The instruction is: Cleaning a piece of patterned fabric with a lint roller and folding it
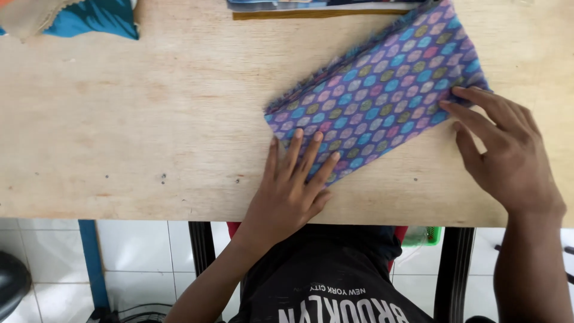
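Wood table point(119, 119): both hands flat, fingers spread, left hand point(290, 185) & right hand point(505, 149) pressing folded cloth point(382, 90).

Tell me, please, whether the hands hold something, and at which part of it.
Neither hand lifts anything. The left hand presses flat on the near left corner of the folded patterned cloth, and the right hand presses its fingertips on the right edge.

Sewing workroom: plywood table point(119, 119), fabric pieces point(95, 18) (white-tiled floor point(149, 257))
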